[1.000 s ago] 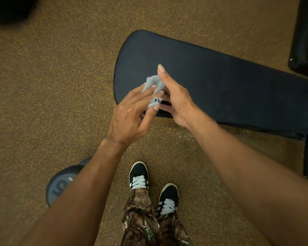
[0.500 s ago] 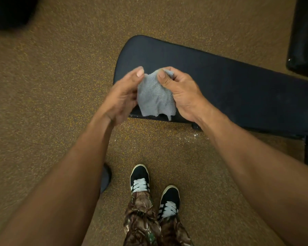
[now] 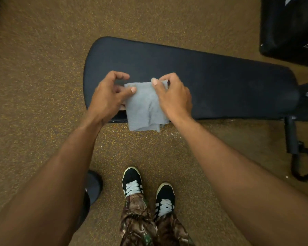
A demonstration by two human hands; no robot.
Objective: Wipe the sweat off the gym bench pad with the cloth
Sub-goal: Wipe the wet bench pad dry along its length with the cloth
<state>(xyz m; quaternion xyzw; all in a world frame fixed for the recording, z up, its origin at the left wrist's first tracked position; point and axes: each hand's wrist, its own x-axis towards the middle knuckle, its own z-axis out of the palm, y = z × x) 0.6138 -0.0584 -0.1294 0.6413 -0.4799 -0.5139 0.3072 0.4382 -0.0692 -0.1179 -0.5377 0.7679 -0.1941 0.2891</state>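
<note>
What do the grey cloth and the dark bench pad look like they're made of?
The grey cloth looks like soft woven or terry fabric: matte, fuzzy, and it drapes in folds. The dark bench pad looks like padded vinyl or faux leather: smooth, faintly grained, with rounded edges.

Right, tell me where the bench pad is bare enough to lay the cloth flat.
The bench pad is bare from the right hand along to its squared end by the frame, and in a strip along the far edge. The rounded near-left end is crowded: both hands hold the cloth there, left hand at its corner.
</note>
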